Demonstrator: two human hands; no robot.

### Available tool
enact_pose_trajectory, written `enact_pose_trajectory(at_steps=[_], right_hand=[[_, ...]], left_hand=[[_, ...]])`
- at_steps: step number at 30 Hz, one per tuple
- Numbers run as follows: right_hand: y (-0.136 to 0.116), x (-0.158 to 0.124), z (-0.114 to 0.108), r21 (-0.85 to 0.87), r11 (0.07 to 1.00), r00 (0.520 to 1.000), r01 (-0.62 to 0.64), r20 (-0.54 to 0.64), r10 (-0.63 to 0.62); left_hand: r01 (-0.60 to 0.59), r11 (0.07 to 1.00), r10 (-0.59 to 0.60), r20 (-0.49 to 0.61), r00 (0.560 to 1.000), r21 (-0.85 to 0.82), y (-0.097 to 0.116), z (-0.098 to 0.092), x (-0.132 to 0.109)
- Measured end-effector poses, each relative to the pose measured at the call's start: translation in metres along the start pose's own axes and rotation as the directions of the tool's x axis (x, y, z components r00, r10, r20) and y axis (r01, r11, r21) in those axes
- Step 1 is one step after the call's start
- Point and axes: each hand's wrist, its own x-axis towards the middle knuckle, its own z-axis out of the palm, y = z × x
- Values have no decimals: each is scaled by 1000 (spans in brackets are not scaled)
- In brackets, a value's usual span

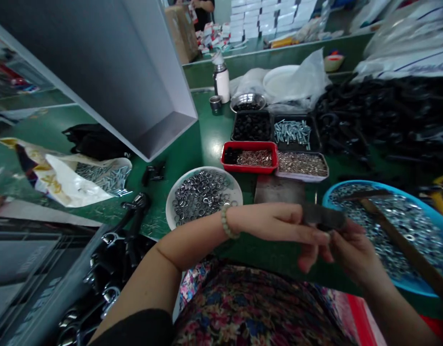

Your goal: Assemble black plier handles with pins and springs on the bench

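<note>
My left hand (275,228), with a pale beaded bracelet (227,222) on its wrist, and my right hand (351,254) meet over the green bench. Together they pinch a blurred dark metal piece (324,217), whose exact shape I cannot make out. Beneath my left hand lies a worn steel plate (279,190). Close to my right hand is a blue tray (351,190) heaped with silver washers or nuts. A wooden-handled hammer (398,235) rests across that tray. A white plate (174,204) of dark-and-silver rings sits behind my left wrist.
Small trays (250,156) of screws and fittings stand beyond my hands, with a heap of black metal parts (373,115) to the right. A white box (135,81), a bag of screws (99,178) and a thermos (221,84) are on the bench. A person (203,9) stands far back.
</note>
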Motion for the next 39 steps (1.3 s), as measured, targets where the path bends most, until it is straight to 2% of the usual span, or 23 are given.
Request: enact_pose_trajectory(at_steps=[1, 2, 3, 4, 6, 7, 8, 9, 11, 14, 16, 18, 19, 20, 22, 23, 25, 27, 28, 31, 33, 37, 39], right_hand=[[3, 1, -2, 25, 999, 999, -29, -35, 30], [5, 2, -4, 53, 997, 996, -58, -65, 61], [6, 3, -5, 74, 994, 992, -78, -89, 85], [7, 4, -7, 85, 993, 990, -86, -107, 94], [8, 8, -6, 96, 992, 988, -87, -116, 98], [8, 11, -4, 104, 991, 989, -87, -107, 98], [7, 13, -1, 116, 989, 991, -87, -94, 98], [5, 16, 3, 135, 987, 992, -86, -79, 98], [-1, 19, 14, 184, 979, 994, -83, -57, 95], [-15, 18, 28, 225, 973, 998, -44, -39, 55], [-25, 15, 34, 164, 986, 1000, -9, -5, 10], [-35, 12, 37, 13, 999, 998, 37, 52, -38], [-39, 11, 39, -99, 992, 994, 77, 90, -68], [-43, 11, 40, -229, 964, 985, 133, 141, -103], [-50, 10, 42, -477, 828, 945, 295, 272, -180], [-53, 10, 43, -565, 733, 916, 379, 338, -214], [-58, 10, 45, -652, 568, 861, 503, 433, -265], [-62, 8, 47, -670, 487, 828, 560, 463, -316], [-62, 6, 47, -676, 466, 821, 570, 461, -336], [-59, 1, 45, -713, 412, 821, 567, 446, -357], [-55, -2, 42, -736, 369, 820, 567, 461, -340], [-49, -5, 31, -750, 332, 813, 572, 465, -350], [-48, -6, 27, -759, 353, 829, 547, 430, -358]], left_hand=[[61, 997, -51, -167, 985, 57, 0, -8, -18], [160, 977, -89, -410, 908, 143, -2, -20, -41], [341, 910, -87, -698, 711, 234, -6, -35, -67], [593, 762, -50, -889, 456, 261, -12, -51, -95], [801, 582, -20, -983, 183, 137, -28, -84, -155], [872, 486, -1, -998, 69, 59, -36, -98, -182], [916, 401, 2, -1000, -20, -17, -44, -108, -205], [937, 341, -3, -997, -75, -72, -50, -116, -224], [952, 279, -10, -992, -125, -122, -56, -122, -248], [956, 270, 44, -991, -127, -111, -45, -121, -255], [938, 335, 139, -980, -142, -88, -28, -119, -248], [810, 587, 314, -926, -211, 15, -11, -115, -231], [691, 712, 343, -921, -185, 127, -5, -111, -217], [521, 823, 338, -933, -126, 227, 0, -104, -200], [126, 964, 222, -970, 97, 233, 2, -82, -159], [-21, 995, 103, -966, 238, 101, 0, -69, -136], [-115, 977, -109, -891, 441, -177, -11, -43, -90], [-92, 931, -247, -794, 556, -354, -26, -20, -50], [-86, 909, -285, -758, 587, -408, -33, -11, -33], [-103, 883, -311, -734, 604, -459, -49, 7, 0], [-80, 923, -269, -783, 561, -375, -56, 10, 11], [139, 984, -165, -866, 472, -112, -68, 2, 10], [186, 977, -179, -874, 451, -104, -68, 0, 5]])
